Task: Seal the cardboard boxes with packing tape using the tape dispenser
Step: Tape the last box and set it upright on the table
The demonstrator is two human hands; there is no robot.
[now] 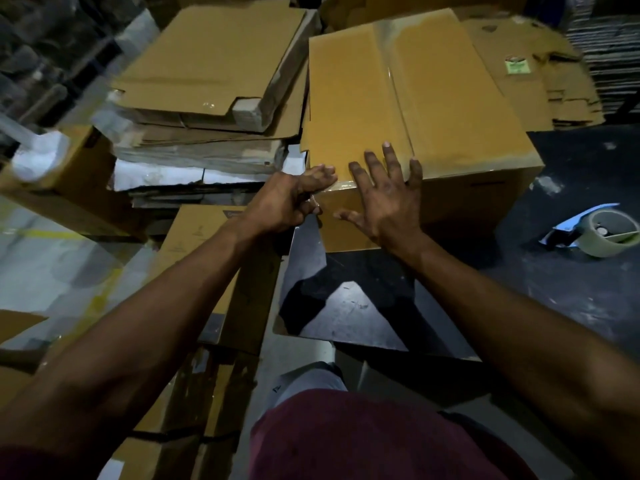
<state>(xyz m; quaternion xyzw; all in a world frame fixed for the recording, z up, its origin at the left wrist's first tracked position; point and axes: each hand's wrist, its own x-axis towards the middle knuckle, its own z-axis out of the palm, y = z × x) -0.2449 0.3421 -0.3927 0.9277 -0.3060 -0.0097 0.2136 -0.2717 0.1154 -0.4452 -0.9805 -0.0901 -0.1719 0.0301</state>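
Note:
A closed cardboard box (433, 91) stands on a dark table (571, 289), with clear tape running along its top seam. My right hand (384, 199) lies flat with spread fingers over the box's near top edge, thumb on the front face. My left hand (291, 199) is at the box's near left corner, its fingers curled against the edge there; I cannot make out whether they pinch anything. The tape dispenser (602, 233), blue-handled with a roll of tape, lies on the table to the right, apart from both hands.
Stacks of flattened cardboard (207, 81) lie left of the box, and more flat sheets (540, 74) sit behind it on the right. Further boxes (194, 258) stand low on the left beside the table's edge.

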